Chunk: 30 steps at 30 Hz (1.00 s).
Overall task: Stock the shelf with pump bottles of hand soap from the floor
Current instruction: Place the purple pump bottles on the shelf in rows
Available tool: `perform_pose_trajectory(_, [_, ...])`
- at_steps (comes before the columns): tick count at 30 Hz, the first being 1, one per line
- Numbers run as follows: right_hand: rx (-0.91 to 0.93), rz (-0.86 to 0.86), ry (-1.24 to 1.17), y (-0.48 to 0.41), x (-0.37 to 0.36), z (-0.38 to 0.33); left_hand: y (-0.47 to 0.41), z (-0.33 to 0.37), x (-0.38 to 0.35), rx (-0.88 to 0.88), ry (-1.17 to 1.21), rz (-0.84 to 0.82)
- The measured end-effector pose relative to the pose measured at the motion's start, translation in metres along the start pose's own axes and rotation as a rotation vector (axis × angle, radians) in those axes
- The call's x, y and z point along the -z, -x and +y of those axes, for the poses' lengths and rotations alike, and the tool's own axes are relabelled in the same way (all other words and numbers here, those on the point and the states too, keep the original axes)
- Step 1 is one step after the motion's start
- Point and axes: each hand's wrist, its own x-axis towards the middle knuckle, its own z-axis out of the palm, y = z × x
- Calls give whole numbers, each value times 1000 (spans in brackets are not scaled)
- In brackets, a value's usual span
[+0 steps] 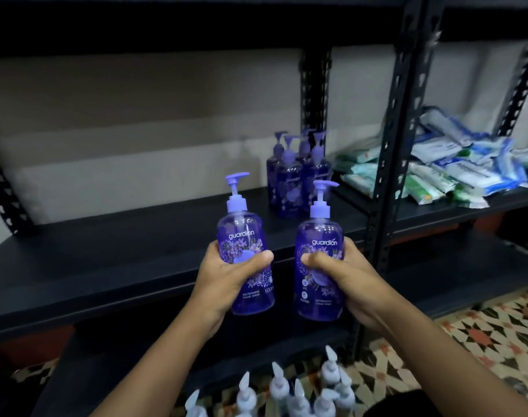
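Note:
My left hand point(226, 281) grips a purple pump bottle of hand soap point(243, 233) around its body, upright. My right hand point(344, 275) grips a second purple pump bottle point(320, 236) the same way. Both bottles are held in front of the dark shelf board point(121, 260), just above its front edge. Several more purple pump bottles point(296, 182) stand together at the back right of that shelf. Below, on the floor, the pale pump heads of several more bottles point(287, 392) show between my forearms.
A black perforated upright post point(389, 164) divides this shelf from the neighbouring bay, where piled blue, white and green packets point(455, 170) lie. A lower shelf board point(112, 365) sits under the first. Patterned floor tiles point(482, 335) spread to the right.

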Motion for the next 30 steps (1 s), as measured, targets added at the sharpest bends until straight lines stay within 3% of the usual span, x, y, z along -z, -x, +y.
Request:
perform_pose_trajectory(5, [50,41,122,-36,29,-21,-34,12,-41,-52,-50,-9])
perform_pose_trajectory(11, [261,162,154,-90,49,-36,-62,13,-74,-115,-36,-12])
perform_pose_trajectory(16, [356,146,196,-129,61,-33,-67,1,-80,-87,-41,3])
perform_pose_trajectory(27, [272,154,267,-164,75,-15,-70,-14,-74,-41,-56,32])
perform_pose_trajectory(30, [230,158,449,-159,79,-14,-67,-14,-75,-41,-53,33])
